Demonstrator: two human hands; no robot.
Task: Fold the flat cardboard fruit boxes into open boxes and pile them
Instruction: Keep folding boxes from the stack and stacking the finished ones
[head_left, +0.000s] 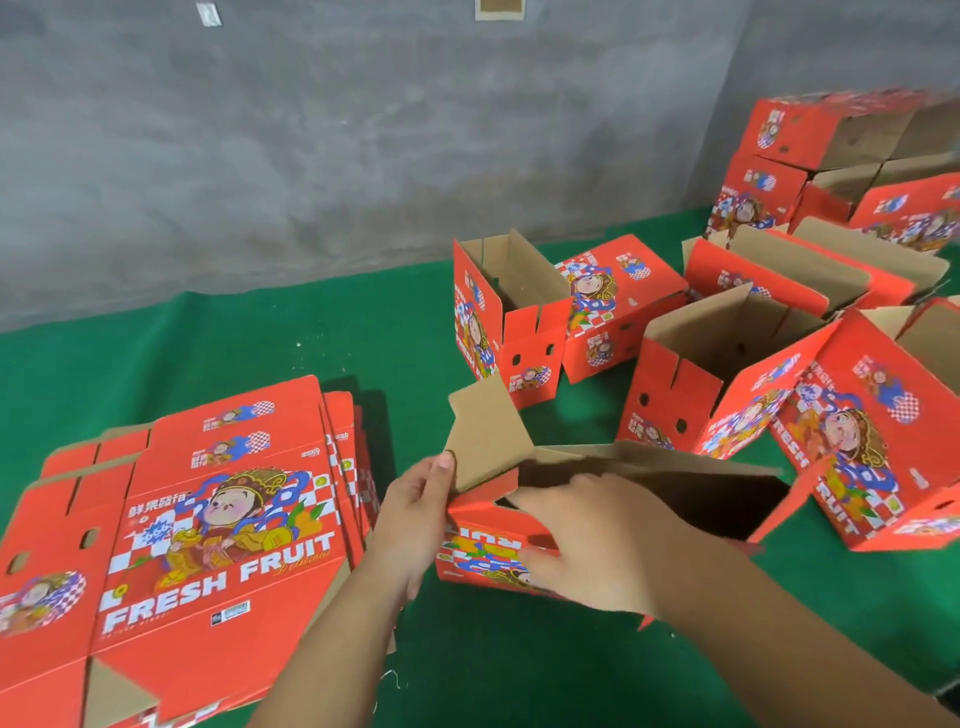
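Note:
A red printed fruit box (649, 499) lies partly opened on the green cloth in front of me, its brown inside showing. My left hand (415, 514) pinches the brown end flap (485, 436) that stands up at the box's left end. My right hand (587, 540) grips the box's near wall, fingers curled over its top edge into the opening. A stack of flat red boxes (208, 535) lies to the left. Several folded open boxes (717, 374) stand and lie at the back and right.
A green cloth (260, 343) covers the floor up to a grey concrete wall (363, 130). More folded boxes are piled at the far right (831, 166). One folded box (872, 431) lies on its side right beside the box I hold.

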